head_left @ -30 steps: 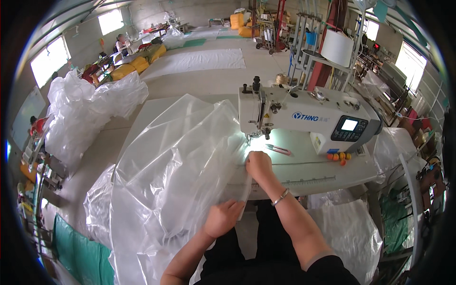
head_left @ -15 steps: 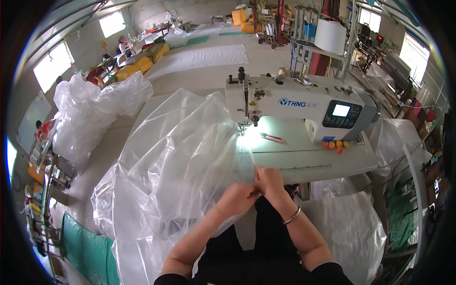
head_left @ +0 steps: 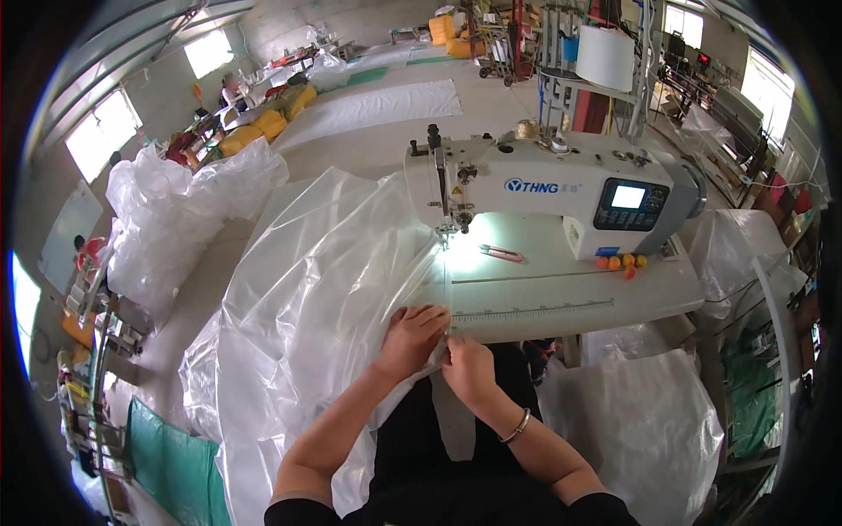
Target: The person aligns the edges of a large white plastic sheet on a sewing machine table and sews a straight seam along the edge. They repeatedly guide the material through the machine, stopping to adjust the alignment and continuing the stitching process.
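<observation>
Farthest left I see a crumpled clear plastic heap; I can't tell whether it holds anything. Next, the plastic sheet covers the left of the table and hangs off its near edge. My left hand rests on it, fingers extended together, grip unclear. Just beside it, my right hand pinches the sheet's edge. Farther right, a pink cutter lies below the sewing machine.

Sheet clear, milky white; machine white, grey-ended; panel black; screen glowing white; cutter pink; balls orange, red, yellow; cone white; tarp green; ruler dark-ticked; bangle silvery.
</observation>
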Demonstrator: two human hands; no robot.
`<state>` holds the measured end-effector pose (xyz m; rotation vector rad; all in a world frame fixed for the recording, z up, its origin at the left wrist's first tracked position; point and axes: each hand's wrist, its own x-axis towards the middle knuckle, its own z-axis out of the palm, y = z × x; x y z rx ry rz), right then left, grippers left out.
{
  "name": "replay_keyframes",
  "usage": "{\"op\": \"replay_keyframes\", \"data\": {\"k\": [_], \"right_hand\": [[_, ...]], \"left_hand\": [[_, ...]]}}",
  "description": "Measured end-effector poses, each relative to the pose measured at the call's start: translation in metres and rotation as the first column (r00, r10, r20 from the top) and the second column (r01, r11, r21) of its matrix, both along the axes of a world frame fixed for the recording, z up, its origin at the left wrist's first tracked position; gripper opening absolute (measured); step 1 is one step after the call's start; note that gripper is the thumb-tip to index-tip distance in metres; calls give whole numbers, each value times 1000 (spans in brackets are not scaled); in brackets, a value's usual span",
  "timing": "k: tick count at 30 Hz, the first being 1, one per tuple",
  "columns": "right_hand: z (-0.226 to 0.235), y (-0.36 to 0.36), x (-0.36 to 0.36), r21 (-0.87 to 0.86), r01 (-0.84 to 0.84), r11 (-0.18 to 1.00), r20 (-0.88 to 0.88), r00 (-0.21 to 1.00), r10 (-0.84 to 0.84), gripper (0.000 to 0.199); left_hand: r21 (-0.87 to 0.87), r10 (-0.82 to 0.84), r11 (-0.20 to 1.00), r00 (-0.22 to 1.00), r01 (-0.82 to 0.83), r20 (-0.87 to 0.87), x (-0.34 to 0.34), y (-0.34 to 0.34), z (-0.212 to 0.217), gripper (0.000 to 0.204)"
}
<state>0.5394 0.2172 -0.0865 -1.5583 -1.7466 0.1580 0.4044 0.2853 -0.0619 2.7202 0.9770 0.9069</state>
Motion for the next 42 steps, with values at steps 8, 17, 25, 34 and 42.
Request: {"op": "replay_keyframes", "data": {"k": [8,17,25,34,42], "right_hand": [[11,35,-4,-52,53,997,36,998,-51,7],[14,46,8,6,45,999,-314,949,-40,19],[-86,11,-39,-169,-370,914,-798,596,94,35],[-23,-28,19,-198,-547,813,-956,290,-38,27],[10,-11,66,-156,-65,986,-341,940,8,25]], "left_hand": [[-68,-93,994,995,90,-39,-5,48,-1,26],[-166,-128,978,992,126,2,-1,79,-3,31],[-193,-73,979,995,60,-63,-1,59,0,45],[-193,-148,977,935,88,-323,5,32,8,58],[-84,-94,994,921,67,-379,8,17,8,60]]}}
